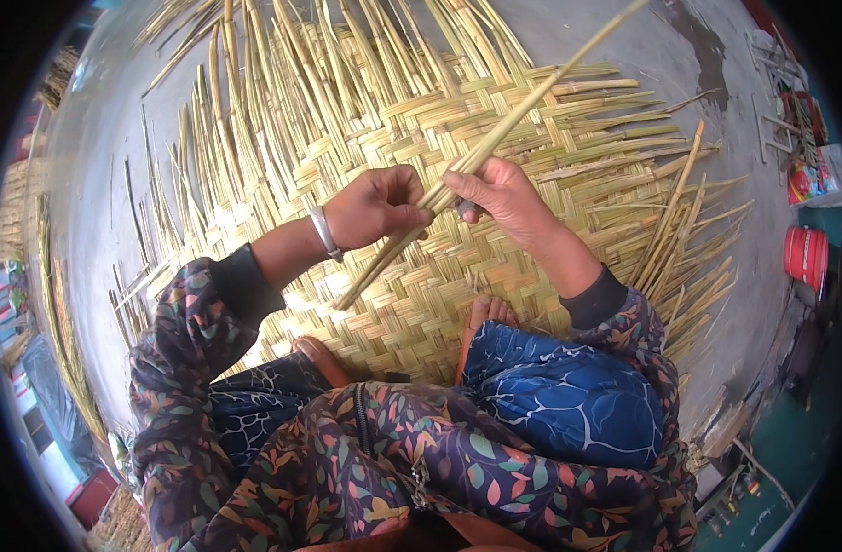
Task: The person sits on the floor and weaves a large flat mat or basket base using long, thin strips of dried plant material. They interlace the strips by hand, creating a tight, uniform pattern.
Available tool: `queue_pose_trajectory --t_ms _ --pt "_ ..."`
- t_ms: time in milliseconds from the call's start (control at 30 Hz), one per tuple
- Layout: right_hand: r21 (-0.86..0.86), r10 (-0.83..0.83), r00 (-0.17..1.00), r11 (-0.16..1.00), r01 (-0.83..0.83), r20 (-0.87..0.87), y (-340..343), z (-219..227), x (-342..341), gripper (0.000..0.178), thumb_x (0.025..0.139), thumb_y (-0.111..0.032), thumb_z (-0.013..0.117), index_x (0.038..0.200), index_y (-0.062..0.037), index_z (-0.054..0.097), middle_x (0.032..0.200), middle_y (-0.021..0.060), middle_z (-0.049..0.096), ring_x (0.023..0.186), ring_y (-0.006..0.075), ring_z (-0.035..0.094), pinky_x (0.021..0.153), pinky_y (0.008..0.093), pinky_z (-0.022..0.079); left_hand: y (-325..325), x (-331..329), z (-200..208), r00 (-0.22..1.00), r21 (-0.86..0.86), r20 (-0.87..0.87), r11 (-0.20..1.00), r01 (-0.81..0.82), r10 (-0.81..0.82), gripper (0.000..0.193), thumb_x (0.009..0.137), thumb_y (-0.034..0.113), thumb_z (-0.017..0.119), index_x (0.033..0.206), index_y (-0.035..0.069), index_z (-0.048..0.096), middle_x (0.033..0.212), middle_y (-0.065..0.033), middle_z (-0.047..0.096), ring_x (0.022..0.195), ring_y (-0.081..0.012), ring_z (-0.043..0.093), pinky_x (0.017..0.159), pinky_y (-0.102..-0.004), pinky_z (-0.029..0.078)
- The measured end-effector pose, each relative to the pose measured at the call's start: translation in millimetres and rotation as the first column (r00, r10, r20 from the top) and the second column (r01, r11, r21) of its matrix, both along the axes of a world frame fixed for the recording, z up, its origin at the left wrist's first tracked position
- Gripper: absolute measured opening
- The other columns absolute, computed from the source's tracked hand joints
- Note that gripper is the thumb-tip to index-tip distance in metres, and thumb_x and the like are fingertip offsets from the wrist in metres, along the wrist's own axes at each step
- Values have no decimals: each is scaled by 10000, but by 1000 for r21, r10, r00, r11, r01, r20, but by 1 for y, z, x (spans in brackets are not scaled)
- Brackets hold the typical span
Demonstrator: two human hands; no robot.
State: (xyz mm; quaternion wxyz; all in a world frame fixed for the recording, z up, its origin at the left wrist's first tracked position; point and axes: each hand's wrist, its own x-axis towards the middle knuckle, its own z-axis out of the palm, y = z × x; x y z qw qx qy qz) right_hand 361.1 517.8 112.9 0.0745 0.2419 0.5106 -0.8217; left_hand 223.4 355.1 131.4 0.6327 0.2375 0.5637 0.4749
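Split-reed mat (495, 248) — centre woven, loose ends (288, 78) along far and right edges look unfinished — left hand (380, 207) and right hand (506, 198) both pinching a reed strip (520, 113).

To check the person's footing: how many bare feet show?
2, both at the near side of the woven mat: left foot below the left hand, right foot below the right hand; trousers partly hide each.
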Motion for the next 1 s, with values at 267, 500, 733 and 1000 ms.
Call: queue_pose_trajectory --t_ms 267,500,733,1000 --pt "409 -85 992 912 38 96 6 -33 7 332 817 -310 692 838 10 608 673 31 613 506 68 531 465 230 438 21 25 -15 946 -220 -325 971 -98 22 167 814 82 636 782 10 488 677 -84 623 584 -171 650 507 -271 528" --pt "552 -100 994 827 101 -32 26 -43 10 303 824 -287 678 797 12 630 637 40 607 532 89 570 490 248 458 19 32 -36 990 -388 -130 922 -8 -46 255 838 183 648 979 -26 607 723 -116 668 582 -176 662 503 -259 525" --pt "454 -245 969 862 225 -15 44 -36 10 278 832 -290 669 850 -18 616 686 26 605 536 70 548 501 221 466 6 37 -55 989 -185 -120 980 69 -92 159 837 132 630 916 -6 634 760 -73 678 616 -125 644 549 -235 507" --pt "180 135 976 970 -166 171 13 -35 26 199 853 -252 651 928 -68 633 745 -20 608 629 53 556 568 203 465 8 45 -55 994 -155 32 983 -97 103 116 825 36 618 920 -31 614 752 -96 659 607 -150 646 513 -244 522"
